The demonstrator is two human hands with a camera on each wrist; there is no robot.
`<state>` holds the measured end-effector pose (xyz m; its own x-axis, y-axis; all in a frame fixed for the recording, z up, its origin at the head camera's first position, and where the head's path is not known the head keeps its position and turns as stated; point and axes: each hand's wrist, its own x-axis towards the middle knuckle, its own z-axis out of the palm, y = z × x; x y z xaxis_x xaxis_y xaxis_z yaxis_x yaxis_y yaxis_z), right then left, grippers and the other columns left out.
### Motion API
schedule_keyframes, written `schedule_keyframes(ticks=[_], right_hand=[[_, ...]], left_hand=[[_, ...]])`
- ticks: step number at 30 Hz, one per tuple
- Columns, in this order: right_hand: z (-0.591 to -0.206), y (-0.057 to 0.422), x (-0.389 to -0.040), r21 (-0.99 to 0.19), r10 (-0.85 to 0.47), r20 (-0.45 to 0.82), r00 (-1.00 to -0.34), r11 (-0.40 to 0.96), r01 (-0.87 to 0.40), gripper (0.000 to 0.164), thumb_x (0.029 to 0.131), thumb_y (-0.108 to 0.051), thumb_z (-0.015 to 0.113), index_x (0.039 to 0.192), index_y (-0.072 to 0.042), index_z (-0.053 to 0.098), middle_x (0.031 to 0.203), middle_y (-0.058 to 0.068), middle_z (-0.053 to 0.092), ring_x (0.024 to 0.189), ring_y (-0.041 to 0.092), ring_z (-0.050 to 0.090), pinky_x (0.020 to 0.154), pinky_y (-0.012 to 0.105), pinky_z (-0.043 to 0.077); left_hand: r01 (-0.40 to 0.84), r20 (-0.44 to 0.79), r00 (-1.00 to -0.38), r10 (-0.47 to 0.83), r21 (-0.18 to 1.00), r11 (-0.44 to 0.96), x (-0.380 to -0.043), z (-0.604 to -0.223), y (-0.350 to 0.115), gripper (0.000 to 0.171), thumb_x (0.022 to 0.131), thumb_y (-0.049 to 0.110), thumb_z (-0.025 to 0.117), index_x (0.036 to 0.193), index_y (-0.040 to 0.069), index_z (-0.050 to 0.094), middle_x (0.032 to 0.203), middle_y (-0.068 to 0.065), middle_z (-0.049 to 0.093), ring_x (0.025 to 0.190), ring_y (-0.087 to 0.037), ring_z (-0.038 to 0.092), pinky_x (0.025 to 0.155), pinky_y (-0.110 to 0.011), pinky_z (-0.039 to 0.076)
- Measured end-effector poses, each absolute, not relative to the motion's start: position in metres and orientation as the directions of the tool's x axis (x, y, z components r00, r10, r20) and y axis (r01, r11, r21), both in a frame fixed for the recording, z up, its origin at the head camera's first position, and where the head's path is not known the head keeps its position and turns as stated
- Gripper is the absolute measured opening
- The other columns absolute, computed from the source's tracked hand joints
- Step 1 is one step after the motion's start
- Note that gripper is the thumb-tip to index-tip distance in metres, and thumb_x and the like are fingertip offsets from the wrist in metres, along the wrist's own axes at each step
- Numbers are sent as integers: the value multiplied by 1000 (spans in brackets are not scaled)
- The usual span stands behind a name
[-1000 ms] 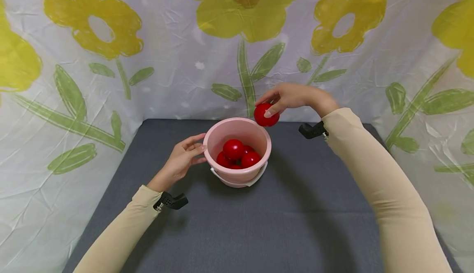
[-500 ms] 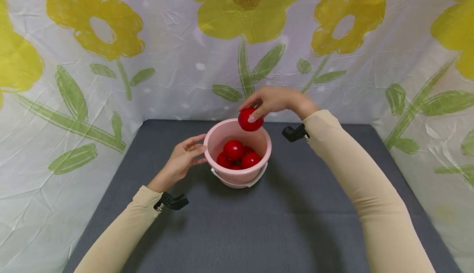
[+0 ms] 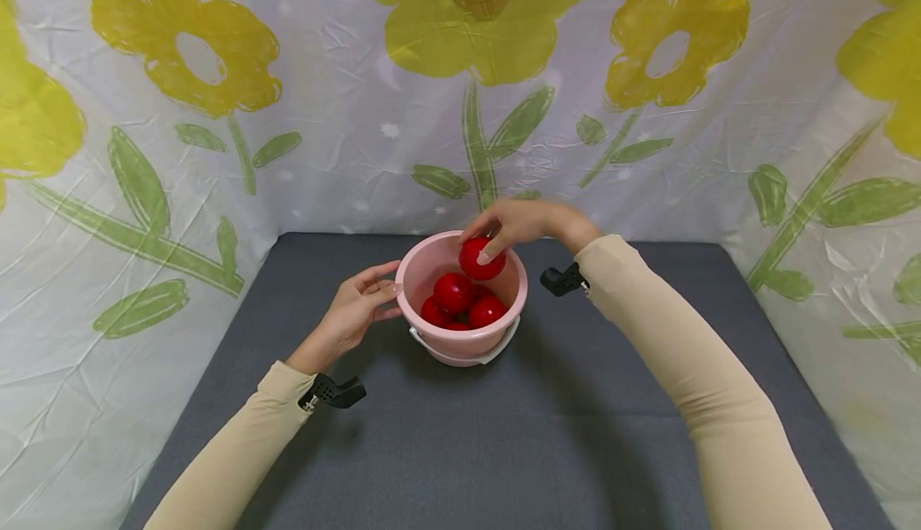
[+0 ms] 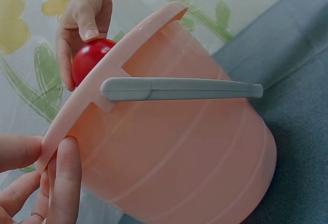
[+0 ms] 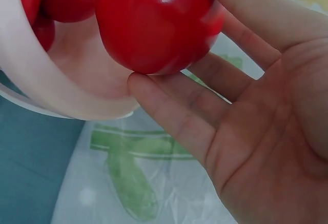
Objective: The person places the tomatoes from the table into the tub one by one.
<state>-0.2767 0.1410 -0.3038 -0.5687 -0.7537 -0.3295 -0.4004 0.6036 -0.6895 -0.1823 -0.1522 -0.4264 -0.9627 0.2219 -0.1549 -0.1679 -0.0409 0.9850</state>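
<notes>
A pink bucket stands on the grey cloth, its white handle hanging down on the near side. My left hand pinches the bucket's rim at the left, with thumb and fingers on either side of it in the left wrist view. Several shiny round red fruits lie in the bottom; whether they are apples or tomatoes I cannot tell. Another round red fruit is in my right hand, held by thumb and fingers just inside the far right of the bucket's mouth, above the others.
Dark grey cloth covers the table around the bucket. Pale curtains printed with yellow flowers hang behind and at both sides. A black camera mount sits on the right wrist, and another black mount on the left.
My right hand has carried its round red fruit left and down, from beside the rim to within the bucket's mouth. The left hand and the bucket have stayed put.
</notes>
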Motion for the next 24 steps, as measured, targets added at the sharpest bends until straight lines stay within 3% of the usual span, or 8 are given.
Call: schedule_keyframes(ticks=[6, 18, 24], right_hand=[[-304, 141, -276, -674, -752, -346, -561, 615, -409, 50, 91, -16, 70, 139, -11, 58, 138, 15, 60, 128, 31, 57, 100, 42, 56], [-294, 150, -272, -660, -741, -285, -608, 612, -436, 45, 94, -14, 66, 139, -12, 58, 140, 16, 59, 129, 28, 58, 106, 44, 51], [-300, 165, -259, -612, -738, -156, -657, 594, -522, 50, 94, -25, 68, 142, -21, 55, 148, 4, 54, 138, 27, 49, 114, 50, 42]], left_hand=[[-167, -154, -964, 216, 985, -39, -183, -426, -153, 54, 96, 8, 63, 147, 5, 44, 101, 6, 68, 85, -4, 70, 74, -24, 62], [-153, -148, -965, 218, 988, -8, -183, -426, -153, 54, 96, 9, 63, 147, 5, 44, 101, 5, 67, 86, -4, 69, 75, -27, 62], [-47, -77, -977, 199, 987, 155, -181, -424, -153, 52, 97, 21, 65, 145, 9, 48, 124, -15, 63, 95, -8, 70, 80, -32, 62]])
